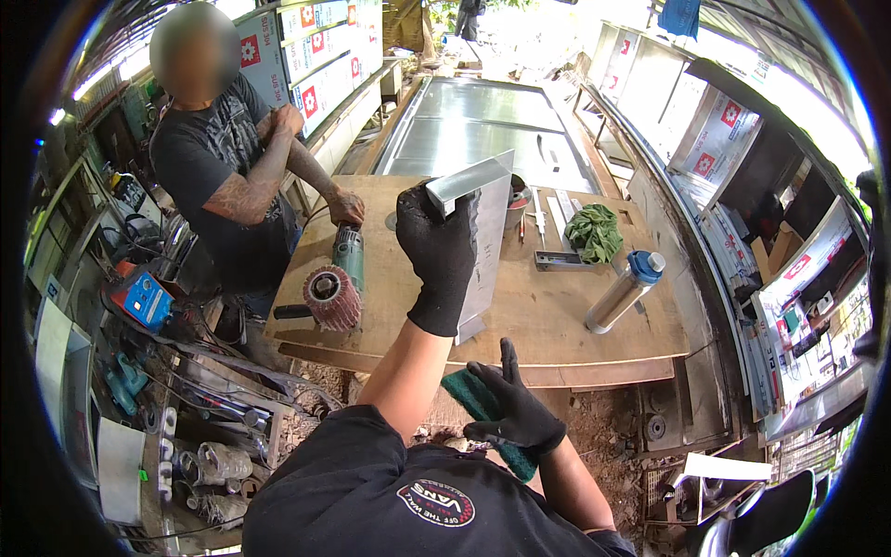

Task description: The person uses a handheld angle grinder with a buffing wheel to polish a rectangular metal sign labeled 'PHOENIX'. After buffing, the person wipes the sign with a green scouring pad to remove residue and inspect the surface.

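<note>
My left hand (436, 251), in a black glove, is closed round the bent flange of a sheet metal piece (487, 246), held upright above the table. My right hand (520, 413), also gloved, is lower, in front of my chest at the table's near edge. It holds a green scouring pad (471, 395) against the palm, its thumb and fingers partly extended; the hand hides part of the pad. The pad and the metal are apart. A green power tool with a reddish flap wheel (332, 297) lies on the wooden table (418, 339) left of my left hand.
Across the table at left stands a person (223, 158), one hand on the power tool. At right are a steel bottle (626, 292), a green cloth (594, 232) and a caliper (539, 218). A large metal panel (473, 121) lies beyond. Tools and scrap crowd the left side.
</note>
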`<state>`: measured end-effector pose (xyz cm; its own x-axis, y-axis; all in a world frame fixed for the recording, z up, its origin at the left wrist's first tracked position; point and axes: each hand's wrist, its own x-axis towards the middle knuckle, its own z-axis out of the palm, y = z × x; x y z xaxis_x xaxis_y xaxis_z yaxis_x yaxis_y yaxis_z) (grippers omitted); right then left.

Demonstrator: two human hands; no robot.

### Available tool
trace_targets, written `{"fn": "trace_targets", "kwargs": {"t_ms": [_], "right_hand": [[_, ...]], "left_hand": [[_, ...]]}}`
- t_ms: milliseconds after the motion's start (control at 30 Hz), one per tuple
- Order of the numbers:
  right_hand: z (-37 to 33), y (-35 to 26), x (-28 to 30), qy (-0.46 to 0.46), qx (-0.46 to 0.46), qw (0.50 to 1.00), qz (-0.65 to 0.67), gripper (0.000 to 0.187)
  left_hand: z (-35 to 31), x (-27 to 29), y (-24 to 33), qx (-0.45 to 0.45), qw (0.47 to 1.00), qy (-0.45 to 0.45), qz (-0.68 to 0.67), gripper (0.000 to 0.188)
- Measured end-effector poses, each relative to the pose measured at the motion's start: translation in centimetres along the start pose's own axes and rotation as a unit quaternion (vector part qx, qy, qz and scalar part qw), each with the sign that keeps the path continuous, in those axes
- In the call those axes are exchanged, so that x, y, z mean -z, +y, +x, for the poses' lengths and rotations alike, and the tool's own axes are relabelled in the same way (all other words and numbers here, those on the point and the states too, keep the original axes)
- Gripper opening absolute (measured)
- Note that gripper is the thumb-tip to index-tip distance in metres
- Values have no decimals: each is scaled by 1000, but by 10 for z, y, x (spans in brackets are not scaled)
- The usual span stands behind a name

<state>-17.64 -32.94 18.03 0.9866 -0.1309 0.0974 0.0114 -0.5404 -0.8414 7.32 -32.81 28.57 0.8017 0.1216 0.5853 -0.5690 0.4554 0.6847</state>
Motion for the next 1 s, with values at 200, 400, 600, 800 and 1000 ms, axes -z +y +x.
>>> {"fn": "trace_targets", "kwargs": {"t_ms": [200,400,600,800,1000], "right_hand": [[-34,21,1,48,-68,986,146,104],[-51,28,2,70,-99,972,200,103],[-63,39,-10,74,-93,974,190,104],[-68,34,-5,119,-98,958,243,92],[-76,38,-17,119,-144,923,337,101]], "left_hand": [[-9,-1,25,-48,994,-64,76,49],[-8,0,19,-74,991,-88,73,45],[-6,-4,15,-4,991,-134,15,41],[-8,-11,9,-44,989,-139,-8,37],[-4,-6,16,14,990,-142,-9,38]]}}
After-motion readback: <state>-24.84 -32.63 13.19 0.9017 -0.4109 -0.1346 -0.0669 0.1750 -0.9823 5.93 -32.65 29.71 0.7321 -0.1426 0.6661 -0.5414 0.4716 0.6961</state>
